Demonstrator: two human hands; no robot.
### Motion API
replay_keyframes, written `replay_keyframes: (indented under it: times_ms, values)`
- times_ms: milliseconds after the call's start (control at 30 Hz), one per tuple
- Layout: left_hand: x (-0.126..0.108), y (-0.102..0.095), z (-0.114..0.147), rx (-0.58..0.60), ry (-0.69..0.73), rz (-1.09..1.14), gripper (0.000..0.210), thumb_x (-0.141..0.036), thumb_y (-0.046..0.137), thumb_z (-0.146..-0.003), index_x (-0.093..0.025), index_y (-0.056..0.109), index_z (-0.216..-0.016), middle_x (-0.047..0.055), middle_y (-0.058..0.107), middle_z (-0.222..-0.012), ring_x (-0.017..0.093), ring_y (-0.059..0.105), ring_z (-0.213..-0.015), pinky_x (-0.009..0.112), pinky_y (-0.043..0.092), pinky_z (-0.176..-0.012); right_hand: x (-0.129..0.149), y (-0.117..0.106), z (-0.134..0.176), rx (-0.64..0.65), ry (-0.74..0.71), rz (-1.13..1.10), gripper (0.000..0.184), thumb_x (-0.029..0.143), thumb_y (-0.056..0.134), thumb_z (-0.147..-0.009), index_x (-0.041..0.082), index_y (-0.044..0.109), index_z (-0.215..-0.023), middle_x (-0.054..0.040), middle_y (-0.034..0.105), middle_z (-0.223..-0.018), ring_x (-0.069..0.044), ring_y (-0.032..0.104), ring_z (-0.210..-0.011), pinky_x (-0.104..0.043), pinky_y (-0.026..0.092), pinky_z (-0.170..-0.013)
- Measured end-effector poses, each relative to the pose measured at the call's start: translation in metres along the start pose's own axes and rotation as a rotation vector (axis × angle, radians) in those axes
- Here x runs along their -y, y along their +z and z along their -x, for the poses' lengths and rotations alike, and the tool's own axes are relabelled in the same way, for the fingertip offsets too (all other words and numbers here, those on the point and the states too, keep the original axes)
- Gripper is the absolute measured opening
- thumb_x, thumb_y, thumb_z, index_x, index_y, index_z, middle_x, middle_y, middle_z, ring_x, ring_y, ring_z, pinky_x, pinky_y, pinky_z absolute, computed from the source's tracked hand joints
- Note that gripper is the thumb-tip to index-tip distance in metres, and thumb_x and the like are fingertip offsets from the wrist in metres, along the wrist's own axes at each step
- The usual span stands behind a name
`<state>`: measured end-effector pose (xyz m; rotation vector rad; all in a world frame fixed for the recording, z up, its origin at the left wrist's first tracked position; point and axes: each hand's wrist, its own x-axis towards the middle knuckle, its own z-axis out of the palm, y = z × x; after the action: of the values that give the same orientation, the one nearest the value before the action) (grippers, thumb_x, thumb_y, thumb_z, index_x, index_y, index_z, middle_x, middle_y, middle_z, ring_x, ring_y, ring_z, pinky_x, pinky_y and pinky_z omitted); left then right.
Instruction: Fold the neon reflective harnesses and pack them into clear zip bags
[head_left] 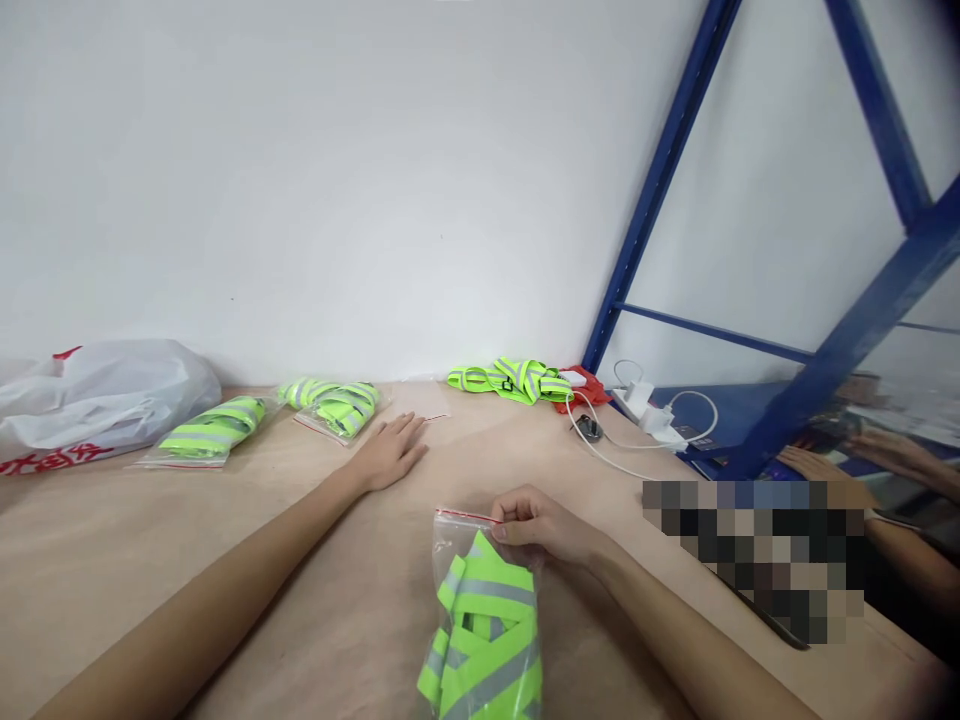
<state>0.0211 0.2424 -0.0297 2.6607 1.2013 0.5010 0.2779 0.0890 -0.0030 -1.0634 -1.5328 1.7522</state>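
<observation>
My right hand [541, 522] pinches the red-lined top corner of a clear zip bag [491, 630]. Folded inside that bag is a neon-yellow strap with grey reflective stripes. My left hand [388, 452] lies on the table with its fingers stretched out, holding nothing. Just past its fingertips, a flat clear bag [427, 402] rests near the wall. Left of that hand sits a bagged bundle of reflective straps [345, 408], and farther left another filled bag [217, 430]. Unbagged reflective straps [517, 380] are heaped against the wall, right of centre.
A white plastic bag [112, 395] with red print stands at the far left. White chargers and cables [652, 415], a small black object [589, 428] and red material [589, 388] lie at the right. Beyond a blue metal frame [832, 360], another person's hands and arms appear.
</observation>
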Motion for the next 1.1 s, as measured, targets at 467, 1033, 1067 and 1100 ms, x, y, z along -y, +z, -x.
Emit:
replay_keyframes:
  times_ms: [467, 1033, 1067, 1100]
  values:
    - [-0.035, -0.022, 0.111, -0.122, 0.297, -0.214, 0.029, -0.026, 0.039, -0.101, -0.019, 0.064, -0.089, 0.007, 0.065, -0.087, 0.021, 0.058, -0.081, 0.034, 0.043, -0.072, -0.015, -0.032, -0.016, -0.764, -0.172, -0.149, 0.046, 0.057, 0.082, -0.059, 0.021, 0.057, -0.074, 0.0013, 0.063, -0.067, -0.017, 0.063, -0.057, -0.027, 0.047, -0.051]
    - [-0.071, -0.031, 0.157, 0.076, 0.268, -0.021, 0.039, -0.023, 0.047, -0.093, -0.021, 0.053, -0.132, 0.014, 0.052, -0.147, 0.033, 0.050, -0.133, 0.053, 0.038, -0.111, -0.003, -0.015, -0.006, -0.444, -0.526, 1.096, 0.029, 0.038, 0.053, -0.097, 0.023, 0.070, -0.079, -0.0140, 0.070, -0.118, -0.028, 0.062, -0.111, -0.043, 0.049, -0.092]
    - [-0.075, -0.030, 0.159, 0.119, 0.385, 0.058, 0.038, -0.021, 0.048, -0.093, -0.022, 0.055, -0.129, 0.012, 0.055, -0.144, 0.030, 0.054, -0.129, 0.048, 0.038, -0.113, -0.002, -0.012, -0.006, -0.422, -0.518, 1.117, 0.028, 0.038, 0.053, -0.097, 0.024, 0.072, -0.082, -0.0142, 0.069, -0.121, -0.029, 0.061, -0.113, -0.044, 0.049, -0.092]
    - [-0.078, -0.029, 0.162, 0.160, 0.495, 0.141, 0.035, -0.022, 0.049, -0.092, -0.023, 0.057, -0.126, 0.010, 0.059, -0.140, 0.027, 0.058, -0.125, 0.043, 0.040, -0.113, -0.003, -0.009, -0.005, -0.414, -0.528, 1.134, 0.026, 0.037, 0.053, -0.097, 0.024, 0.073, -0.086, -0.0143, 0.068, -0.123, -0.029, 0.061, -0.113, -0.044, 0.049, -0.092]
